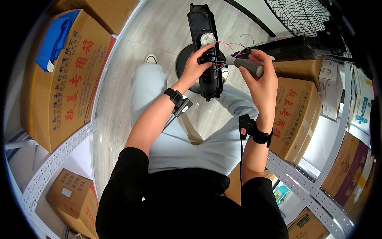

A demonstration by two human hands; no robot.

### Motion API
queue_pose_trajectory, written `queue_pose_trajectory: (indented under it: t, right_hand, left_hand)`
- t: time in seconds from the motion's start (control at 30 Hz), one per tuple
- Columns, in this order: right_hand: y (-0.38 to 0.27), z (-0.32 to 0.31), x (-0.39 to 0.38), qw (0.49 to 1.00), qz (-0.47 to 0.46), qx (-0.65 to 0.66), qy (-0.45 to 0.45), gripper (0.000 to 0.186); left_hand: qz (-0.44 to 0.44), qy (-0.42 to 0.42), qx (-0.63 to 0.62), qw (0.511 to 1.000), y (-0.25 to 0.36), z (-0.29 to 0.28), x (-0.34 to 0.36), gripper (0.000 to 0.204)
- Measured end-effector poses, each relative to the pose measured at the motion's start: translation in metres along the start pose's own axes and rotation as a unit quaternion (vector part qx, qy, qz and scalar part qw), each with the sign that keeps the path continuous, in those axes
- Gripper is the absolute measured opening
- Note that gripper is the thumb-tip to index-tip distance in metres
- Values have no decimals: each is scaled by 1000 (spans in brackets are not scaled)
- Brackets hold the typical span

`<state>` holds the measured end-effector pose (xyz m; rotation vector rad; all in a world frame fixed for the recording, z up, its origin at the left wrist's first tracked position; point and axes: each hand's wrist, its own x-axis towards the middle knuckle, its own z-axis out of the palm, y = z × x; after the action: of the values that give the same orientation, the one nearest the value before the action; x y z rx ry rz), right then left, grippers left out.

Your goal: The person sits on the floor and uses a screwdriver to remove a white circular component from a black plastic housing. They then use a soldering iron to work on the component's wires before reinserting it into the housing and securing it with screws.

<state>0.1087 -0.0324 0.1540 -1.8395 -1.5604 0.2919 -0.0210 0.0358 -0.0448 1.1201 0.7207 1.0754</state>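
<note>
A long black plastic housing (207,79) stands in front of me, its open side showing a round white part (207,39) and several thin wires (219,61). My left hand (192,71) is closed on the housing's left edge, with the index finger by the white part and the thumb near the wires. Between the thumb and fingers of my right hand (264,81) is a grey cylinder (248,66) with a paler end that points at the wires. Its exact kind is unclear. Red and dark wires loop from the housing toward the right hand.
Below the housing is a round black base (184,59). A black fan with a wire guard (300,16) lies at the upper right, its black column (286,48) beside my right hand. Shelves with cardboard boxes (67,79) flank me, and another box (294,115) is at the right.
</note>
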Motion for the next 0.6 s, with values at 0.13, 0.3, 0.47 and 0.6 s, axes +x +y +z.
queue_pose_trajectory:
  t: [0.13, 0.3, 0.47, 0.6]
  right_hand:
    - [8, 6, -1, 998, -41, 49, 8, 31]
    - [3, -1, 8, 985, 46, -167, 19, 42]
    - [-6, -3, 4, 994, 96, -43, -8, 44]
    - [3, -2, -3, 998, 51, 23, -8, 42]
  left_hand:
    - [5, 0, 12, 1000, -2, 1, -1, 66]
    - [-2, 0, -10, 1000, -8, -1, -1, 67]
    - [-6, 0, -7, 1000, -7, 1, -2, 66]
    - [-4, 2, 4, 1000, -2, 1, -2, 65]
